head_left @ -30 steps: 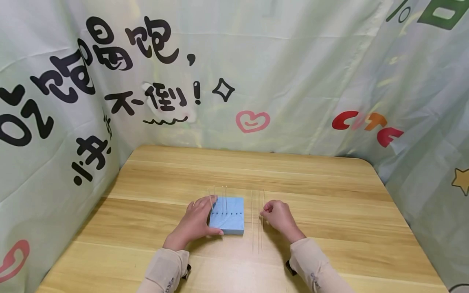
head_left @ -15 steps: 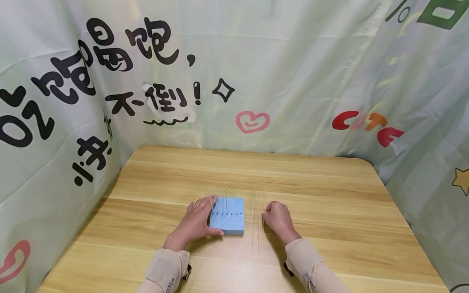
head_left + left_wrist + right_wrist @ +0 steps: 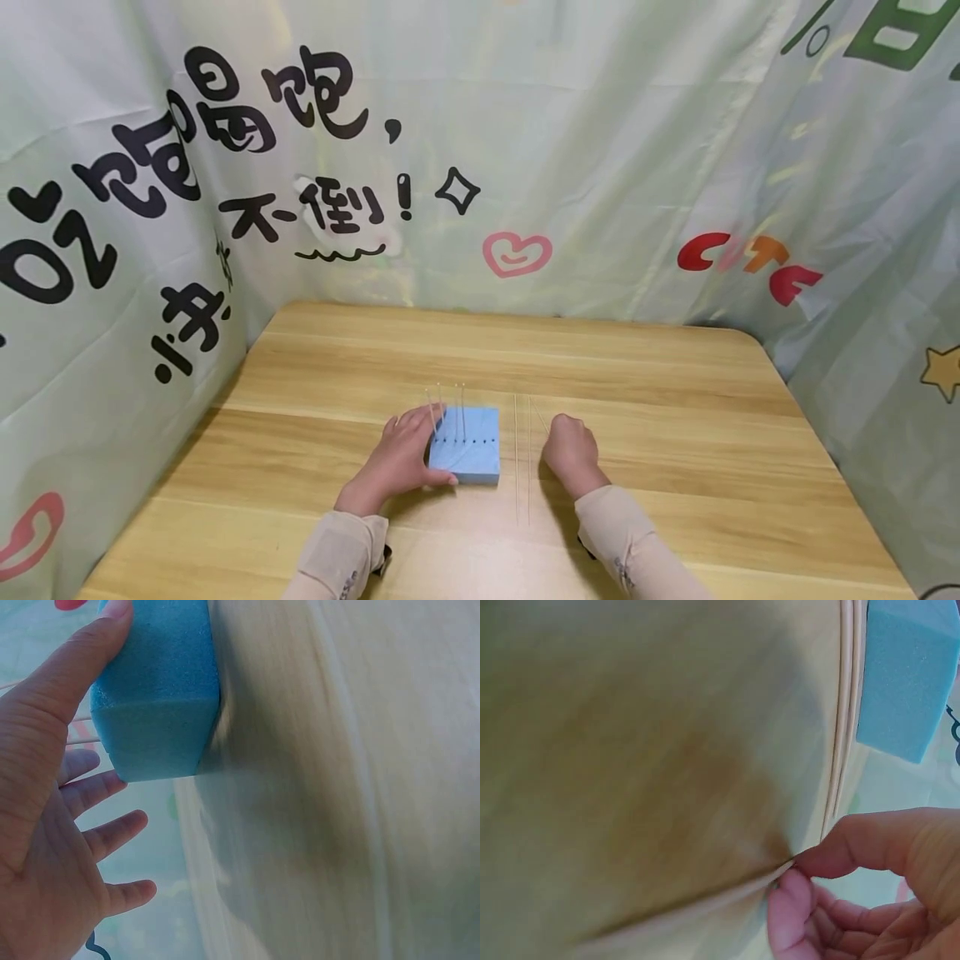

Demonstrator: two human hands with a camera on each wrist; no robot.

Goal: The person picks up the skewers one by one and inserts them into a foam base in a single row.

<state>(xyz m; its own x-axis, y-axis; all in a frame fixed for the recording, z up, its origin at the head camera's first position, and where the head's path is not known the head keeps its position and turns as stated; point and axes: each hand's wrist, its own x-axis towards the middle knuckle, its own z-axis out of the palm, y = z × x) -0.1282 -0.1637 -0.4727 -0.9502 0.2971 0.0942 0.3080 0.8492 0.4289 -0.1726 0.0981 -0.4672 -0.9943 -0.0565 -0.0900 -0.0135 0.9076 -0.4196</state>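
Observation:
A blue foam block (image 3: 480, 460) with a row of dark holes lies on the table, several thin wooden sticks (image 3: 463, 412) standing in its left holes. My left hand (image 3: 401, 454) grips the block at its left side, thumb at the front edge and fingers toward the back. In the left wrist view the thumb (image 3: 71, 664) presses the block, while the other fingers spread loosely. Right of the block, my right hand (image 3: 572, 454) pinches a thin wooden stick (image 3: 705, 904) between thumb and index finger; its far end shows blurred. Two more sticks (image 3: 516, 458) lie between block and right hand.
The wooden table (image 3: 660, 383) extends behind and to both sides of the hands. A printed fabric curtain (image 3: 600, 167) encloses its back and sides.
My right hand has taken hold of the rightmost stick and turned it out of line with the other two, moving slightly right. The left hand and block stay in place.

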